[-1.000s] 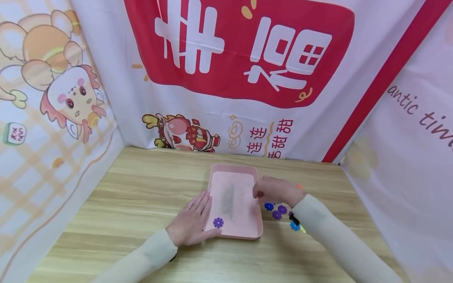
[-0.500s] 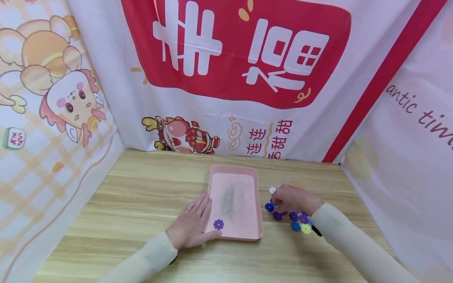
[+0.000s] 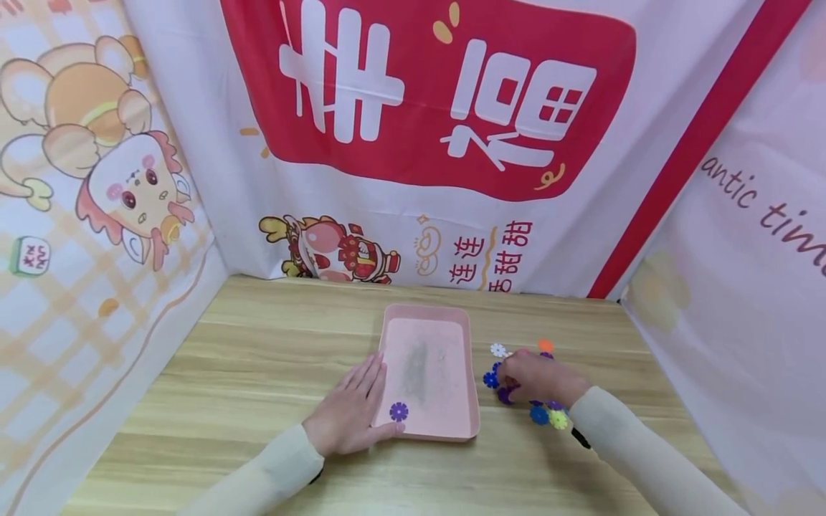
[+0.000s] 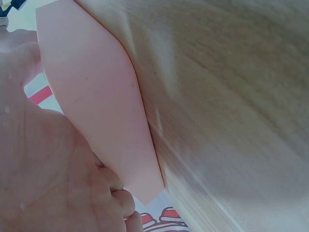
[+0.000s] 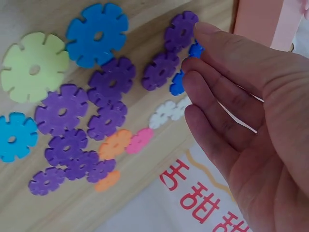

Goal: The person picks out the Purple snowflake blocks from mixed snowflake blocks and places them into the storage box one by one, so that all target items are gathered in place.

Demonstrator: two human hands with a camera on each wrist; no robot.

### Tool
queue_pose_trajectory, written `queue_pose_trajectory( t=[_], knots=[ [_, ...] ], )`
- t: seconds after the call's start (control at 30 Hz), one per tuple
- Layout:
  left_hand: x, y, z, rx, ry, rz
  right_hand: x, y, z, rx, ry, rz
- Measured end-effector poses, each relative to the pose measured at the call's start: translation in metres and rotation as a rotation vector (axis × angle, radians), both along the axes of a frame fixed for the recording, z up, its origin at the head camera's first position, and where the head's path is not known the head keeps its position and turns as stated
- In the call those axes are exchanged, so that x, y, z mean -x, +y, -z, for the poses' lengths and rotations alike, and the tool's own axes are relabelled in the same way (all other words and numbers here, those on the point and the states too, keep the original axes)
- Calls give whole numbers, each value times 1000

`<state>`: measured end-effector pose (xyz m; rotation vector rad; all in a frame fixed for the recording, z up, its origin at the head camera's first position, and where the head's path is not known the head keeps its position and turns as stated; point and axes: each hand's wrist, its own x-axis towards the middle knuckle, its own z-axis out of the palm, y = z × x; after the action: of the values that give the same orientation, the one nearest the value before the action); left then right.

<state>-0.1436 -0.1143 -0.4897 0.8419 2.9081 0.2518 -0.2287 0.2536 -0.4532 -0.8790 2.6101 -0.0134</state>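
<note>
The left hand [image 3: 348,410], straight-fingered, rested against the tray [image 3: 445,401], a disc [image 3: 399,411] inside beside it; the right hand [image 3: 540,378] curved over loose discs [image 5: 61,110], whether pinching one being unclear.

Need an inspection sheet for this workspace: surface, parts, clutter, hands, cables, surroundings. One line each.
Surface: wood-grain table.
Parts: pink tray with a dark smudge on its floor and one purple piece in its near-left corner; loose notched pieces on the table to its right, purple, blue, yellow-green, white, orange and pink.
Clutter: nothing seen.
Hands: left hand rests against the tray's left edge; right hand is at the loose pieces, thumb and fingers apart.
Cables: nothing seen.
Surroundings: printed cloth behind and on both sides.
</note>
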Motion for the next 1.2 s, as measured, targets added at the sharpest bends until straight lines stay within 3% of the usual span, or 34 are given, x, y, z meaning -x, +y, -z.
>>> queue_pose_trajectory(
  t=[0.17,0.6,1.2],
  knots=[
    [1,-1,-1,-8,-6,-2,-1,4,5,26,-46,19],
    [1,-2,-3,-16,-29,-21,1,5,10,66,-54,49],
    [0,-2,-1,-16,-11,-5,16,2,17,72,-108,159]
  ],
)
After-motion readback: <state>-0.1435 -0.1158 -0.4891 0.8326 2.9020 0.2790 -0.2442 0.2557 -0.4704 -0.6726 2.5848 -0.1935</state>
